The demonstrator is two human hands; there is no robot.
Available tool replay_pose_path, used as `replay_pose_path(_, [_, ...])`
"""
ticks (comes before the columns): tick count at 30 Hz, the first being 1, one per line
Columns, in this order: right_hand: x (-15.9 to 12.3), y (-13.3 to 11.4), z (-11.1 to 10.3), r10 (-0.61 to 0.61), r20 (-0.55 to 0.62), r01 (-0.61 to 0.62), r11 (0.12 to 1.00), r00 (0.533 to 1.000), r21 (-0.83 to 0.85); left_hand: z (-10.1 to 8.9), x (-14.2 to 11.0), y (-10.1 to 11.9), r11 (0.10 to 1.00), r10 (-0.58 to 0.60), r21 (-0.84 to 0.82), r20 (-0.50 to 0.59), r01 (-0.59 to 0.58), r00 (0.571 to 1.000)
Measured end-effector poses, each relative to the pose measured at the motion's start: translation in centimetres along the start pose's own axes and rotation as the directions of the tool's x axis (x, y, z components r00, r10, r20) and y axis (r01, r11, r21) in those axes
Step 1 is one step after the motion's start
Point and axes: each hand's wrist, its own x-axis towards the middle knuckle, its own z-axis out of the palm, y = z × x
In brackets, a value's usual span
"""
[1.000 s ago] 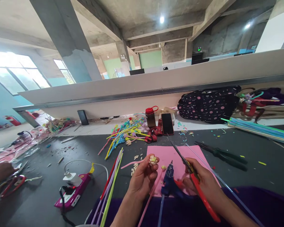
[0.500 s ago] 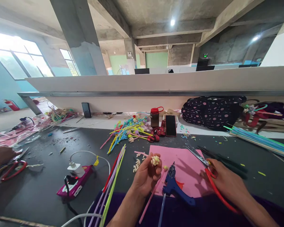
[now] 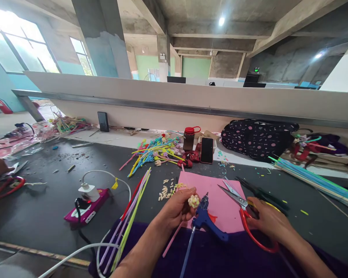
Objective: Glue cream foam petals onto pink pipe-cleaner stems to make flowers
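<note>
Pinching a pale blossom (image 3: 193,201), seemingly formed, the left hand (image 3: 175,208) sits near the tabletop (image 3: 46,208)'s front edge; the right hand (image 3: 268,218) holds scissors (image 3: 243,204); loose pieces (image 3: 164,192) lie unattached.

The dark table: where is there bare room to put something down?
Left of the magenta power strip, in front of the far-left scissors; also, bar small scraps, between the right hand and the blue sticks. Crowded: around the glue gun, pink sheet and coloured stick pile.
</note>
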Motion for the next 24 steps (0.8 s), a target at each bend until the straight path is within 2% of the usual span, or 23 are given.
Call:
replay_pose_path(3, [-0.2, -0.4, -0.4, -0.012, 0.010, 0.013, 0.996, 1.000, -0.088, -0.1, 0.2, -0.2, 0.999, -0.020, 0.035, 0.030, 0.019, 0.999])
replay_pose_path(6, [-0.5, -0.7, -0.8, -0.013, 0.025, 0.018, 0.980, 1.000, -0.199, -0.4, 0.5, -0.4, 0.991, -0.087, 0.105, 0.046, 0.082, 0.995])
replay_pose_path(9, [-1.0, -2.0, -1.4, -0.096, -0.109, 0.058, 0.949, 0.989, -0.310, -0.4, 0.4, -0.5, 0.966, -0.159, 0.219, 0.093, 0.135, 0.983])
replay_pose_path(10, [-1.1, -2.8, -1.7, -0.167, -0.188, 0.102, 0.944, 0.968, -0.315, -0.4, 0.3, -0.5, 0.953, -0.177, 0.267, 0.119, 0.140, 0.977])
replay_pose_path(11, [-1.3, -3.8, -2.1, -0.280, -0.265, 0.203, 0.938, 0.923, -0.282, -0.3, 0.2, -0.5, 0.940, -0.195, 0.311, 0.143, 0.143, 0.970])
replay_pose_path(13, [-1.5, -6.5, -2.9, -0.534, -0.380, 0.503, 0.844, 0.755, -0.187, 0.0, -0.1, -0.7, 0.916, -0.219, 0.377, 0.193, 0.134, 0.956])
replay_pose_path(15, [-1.5, -9.4, -3.6, -0.690, -0.440, 0.696, 0.695, 0.574, -0.180, 0.4, -0.4, -1.0, 0.895, -0.233, 0.429, 0.223, 0.119, 0.947])
replay_pose_path(17, [-1.3, -11.7, -4.0, -0.792, -0.382, 0.796, 0.573, 0.477, -0.195, 0.6, -0.5, -1.2, 0.878, -0.241, 0.466, 0.238, 0.107, 0.941])
replay_pose_path(18, [-1.3, -12.5, -4.1, -0.821, -0.351, 0.818, 0.537, 0.450, -0.207, 0.6, -0.6, -1.3, 0.873, -0.243, 0.477, 0.249, 0.100, 0.938])
replay_pose_path(20, [-1.1, -13.1, -4.0, -0.847, -0.302, 0.835, 0.507, 0.437, -0.213, 0.6, -0.6, -1.4, 0.860, -0.257, 0.502, 0.274, 0.090, 0.927])
replay_pose_path(24, [-0.7, -11.8, -3.6, -0.825, -0.287, 0.807, 0.550, 0.486, -0.214, 0.5, -0.4, -1.2, 0.875, -0.236, 0.479, 0.303, 0.066, 0.924])
